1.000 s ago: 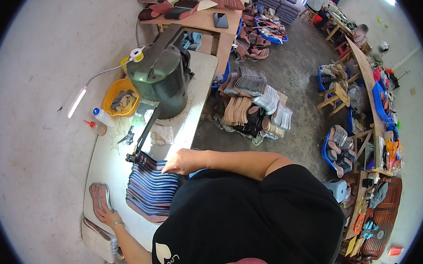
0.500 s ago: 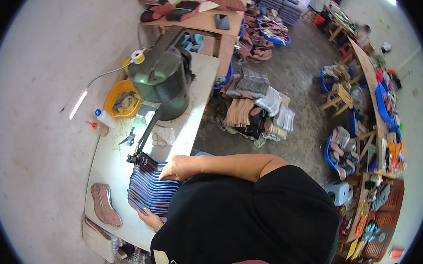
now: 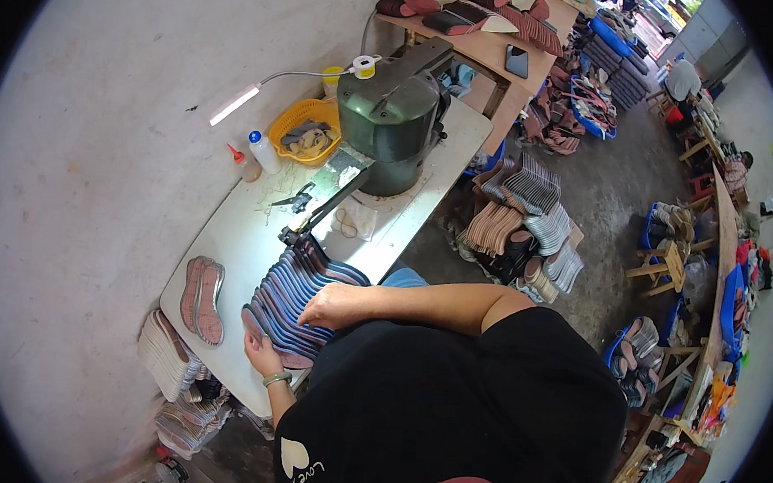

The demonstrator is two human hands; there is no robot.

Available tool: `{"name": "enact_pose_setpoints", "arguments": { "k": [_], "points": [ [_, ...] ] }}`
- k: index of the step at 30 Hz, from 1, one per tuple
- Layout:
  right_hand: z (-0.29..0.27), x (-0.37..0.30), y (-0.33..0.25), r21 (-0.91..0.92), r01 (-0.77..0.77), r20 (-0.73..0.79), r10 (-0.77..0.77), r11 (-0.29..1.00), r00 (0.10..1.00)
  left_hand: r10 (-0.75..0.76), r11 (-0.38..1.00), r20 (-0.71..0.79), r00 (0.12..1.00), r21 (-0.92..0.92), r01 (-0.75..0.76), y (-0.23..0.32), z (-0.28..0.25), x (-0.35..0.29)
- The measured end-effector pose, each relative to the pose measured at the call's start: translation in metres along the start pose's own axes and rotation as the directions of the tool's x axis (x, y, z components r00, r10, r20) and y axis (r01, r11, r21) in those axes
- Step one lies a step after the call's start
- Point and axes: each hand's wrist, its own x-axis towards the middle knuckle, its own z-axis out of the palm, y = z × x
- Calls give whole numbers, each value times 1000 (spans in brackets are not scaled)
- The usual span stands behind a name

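A row of striped blue, grey and dark shoe insoles (image 3: 288,290), stacked against one another, lies along the near part of the white table below the sewing machine's arm. My left hand (image 3: 263,355) grips the pinkish insole at the near end of the row, its thumb and fingers at the left tip. My right hand (image 3: 333,305) rests at the row's right side, with curled fingers closed on the insole edges. Their exact grip is partly hidden. Farther left on the table lies a pair of pinkish insoles (image 3: 203,299) with pale edging.
Over the table (image 3: 237,248) stands a dark green sewing machine (image 3: 388,122) with a lit lamp (image 3: 235,106). A yellow basket (image 3: 278,132) of scraps and two bottles (image 3: 264,152) stand behind. Bundled insoles (image 3: 530,217) lie on the floor to the right; more stacks (image 3: 165,352) sit lower left.
The whole view has shifted, so the table and machine sit farther right. The row's near end now spreads, showing more of the pinkish insole at my left hand. My right hand stays on the row.
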Motion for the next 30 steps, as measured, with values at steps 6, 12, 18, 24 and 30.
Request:
{"name": "enact_pose_setpoints", "arguments": {
  "k": [6,12,18,24,30],
  "points": [
    [11,23,-8,339,-156,-17,171,928,985,273,956,-18,962,-109,-274,155,36,-49],
    [-11,24,-23,585,-84,-186,235,807,954,456,872,-67,887,-167,-461,231,66,-73],
    [-56,-1,-30,830,-93,-80,283,551,956,114,791,588,801,-542,285,235,56,-82],
    [-58,-17,-15,449,-66,-226,184,891,957,132,843,644,754,-473,256,229,75,-87],
    [-59,-29,-16,319,-25,-490,187,947,851,199,909,578,792,-411,72,217,83,-90]
  ]
}}
